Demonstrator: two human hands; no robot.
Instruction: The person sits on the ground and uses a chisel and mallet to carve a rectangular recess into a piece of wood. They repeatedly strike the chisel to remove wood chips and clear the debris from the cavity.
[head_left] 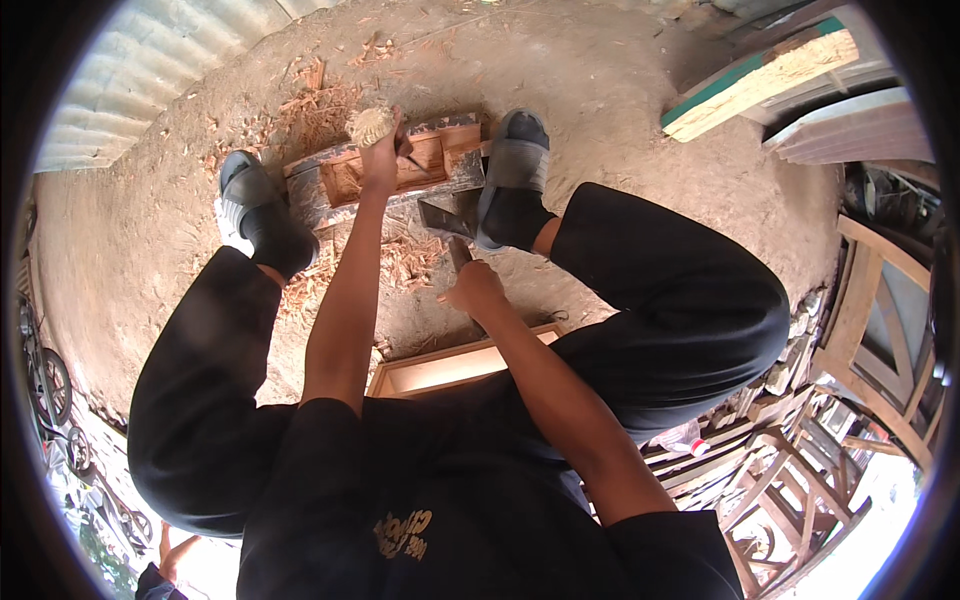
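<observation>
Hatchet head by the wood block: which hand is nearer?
Right. The right hand grips the handle just below the hatchet head. The left hand is farther up, on the wood block, holding a pale carved piece.

The dirt floor (620, 90) lies in bright daylight, strewn with wood shavings (310, 110). Left of the shavings runs a corrugated metal wall (130, 80). Far to their right a green-edged plank (760, 80) leans, and below that plank stand stacked wooden frames (860, 330). Bicycle wheels (50, 390) show at the far left edge.
</observation>
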